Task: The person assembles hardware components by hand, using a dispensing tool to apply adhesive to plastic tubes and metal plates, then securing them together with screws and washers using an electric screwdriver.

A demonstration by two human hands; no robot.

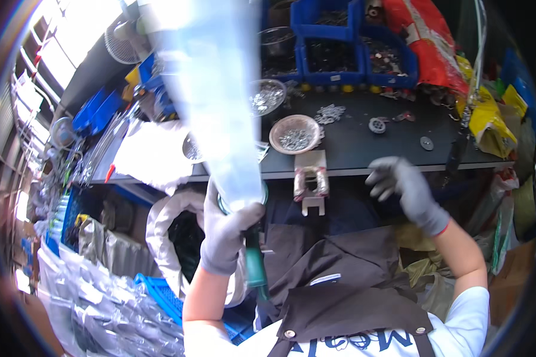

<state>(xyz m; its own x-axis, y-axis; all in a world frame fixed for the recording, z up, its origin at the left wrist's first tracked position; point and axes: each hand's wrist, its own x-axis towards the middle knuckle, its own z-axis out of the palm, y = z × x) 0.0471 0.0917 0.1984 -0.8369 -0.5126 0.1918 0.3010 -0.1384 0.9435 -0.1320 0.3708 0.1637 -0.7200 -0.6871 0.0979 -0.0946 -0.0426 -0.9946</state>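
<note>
My left hand (225,238), in a grey glove, is wrapped round the lower end of a long pale bluish object (220,113). It rises steeply toward the top edge, smeared and overexposed, so I cannot make out its kind. A dark green piece (255,268) shows just below the grip; whether it is joined to the pale object I cannot tell. My right hand (408,193), also gloved, hangs in the air near the table's front edge, fingers curved and apart, with nothing in them. Between the hands, a metal fixture (311,178) juts from the table edge.
A bowl of small metal parts (295,134) sits on the dark table (363,143) behind the fixture. Blue bins (330,56) stand at the back. A small wheel (377,125) and a grey disc (426,143) lie at right. Clear-wrapped goods (113,297) are piled lower left.
</note>
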